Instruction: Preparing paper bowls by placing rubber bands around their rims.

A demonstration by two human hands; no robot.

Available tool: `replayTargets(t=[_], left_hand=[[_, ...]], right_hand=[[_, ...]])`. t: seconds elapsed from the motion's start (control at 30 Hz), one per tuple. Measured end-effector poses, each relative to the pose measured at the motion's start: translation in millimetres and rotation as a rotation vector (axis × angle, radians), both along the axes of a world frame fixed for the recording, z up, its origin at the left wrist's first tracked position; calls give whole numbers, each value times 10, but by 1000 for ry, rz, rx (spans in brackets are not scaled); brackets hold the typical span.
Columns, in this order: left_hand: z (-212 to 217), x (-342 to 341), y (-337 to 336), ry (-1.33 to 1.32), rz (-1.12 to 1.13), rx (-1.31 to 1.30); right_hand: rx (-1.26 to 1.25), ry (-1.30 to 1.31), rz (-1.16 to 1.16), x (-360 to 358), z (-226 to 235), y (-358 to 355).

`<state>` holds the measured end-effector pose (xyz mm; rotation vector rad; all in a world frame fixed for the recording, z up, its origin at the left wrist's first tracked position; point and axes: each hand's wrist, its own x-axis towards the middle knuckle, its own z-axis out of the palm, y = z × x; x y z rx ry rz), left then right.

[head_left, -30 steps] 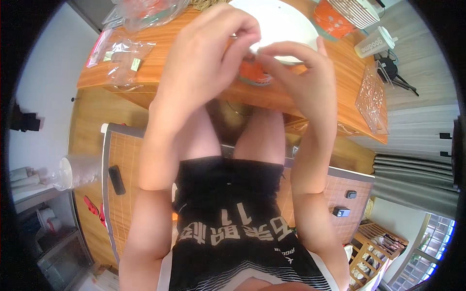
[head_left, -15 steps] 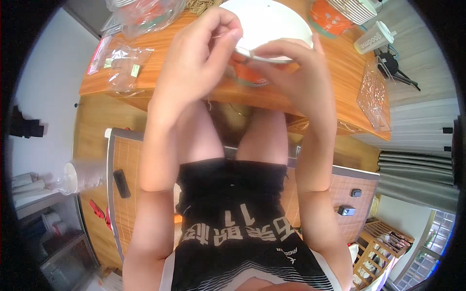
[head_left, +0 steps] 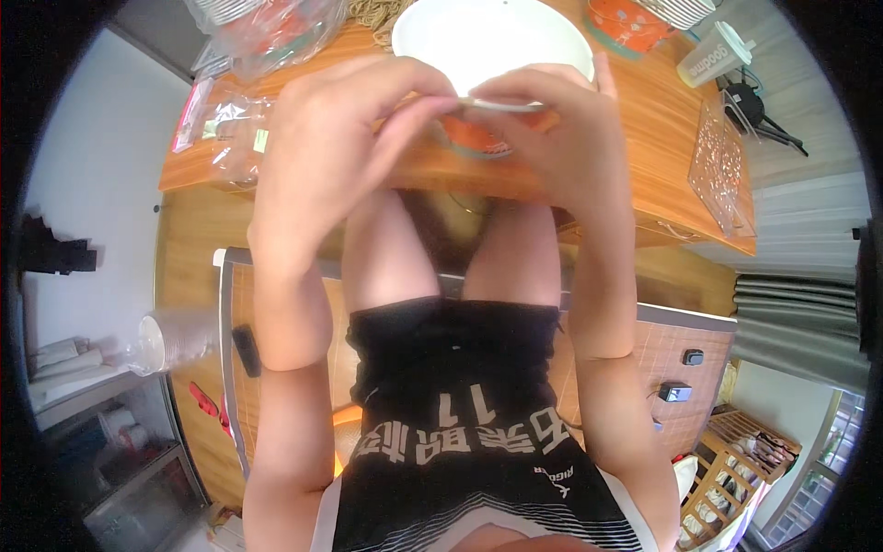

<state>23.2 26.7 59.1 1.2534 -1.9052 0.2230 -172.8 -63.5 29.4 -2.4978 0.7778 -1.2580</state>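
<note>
A paper bucket, white inside with an orange printed wall, stands at the table's near edge in front of me. My right hand closes on its near rim, index finger along the top and thumb against the outer side. At the same rim, just left of those fingers, my left hand pinches thumb and forefinger together. Whatever lies between the left fingertips is too small to make out. The two hands' fingertips almost meet.
Beige cord lies behind my left hand. Plastic-wrapped buckets are at far left, near clear bags. On the right are another orange bucket, a lidded cup, a black object with cables and a clear panel.
My left hand has come down and to the left, its pinched fingertips now level with the rim. The right hand stays on the rim. The whole view has shifted slightly.
</note>
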Motion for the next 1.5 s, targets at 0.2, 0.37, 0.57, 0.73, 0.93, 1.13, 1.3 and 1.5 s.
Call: replayTargets(t=[0.2, 0.37, 0.57, 0.73, 0.93, 1.13, 1.3, 1.5], left_hand=[[-28, -118, 138, 205, 172, 250], [51, -207, 130, 117, 340, 246], [-5, -254, 74, -117, 325, 85], [-72, -223, 13, -95, 285, 50], [-6, -249, 58, 221, 232, 308], [-48, -239, 63, 546, 167, 412], [-30, -221, 60, 537, 119, 450], [126, -33, -94, 370, 42, 413]], right_hand=[[-18, 102, -49, -3, 39, 72], [-50, 76, -53, 14, 27, 59], [-42, 70, -56, -1, -4, 37], [-29, 85, -55, -9, -20, 34], [-56, 95, -52, -27, 4, 44], [7, 88, -19, -22, 40, 60], [25, 129, 38, -61, 62, 16], [70, 117, 276, -242, 171, -35]])
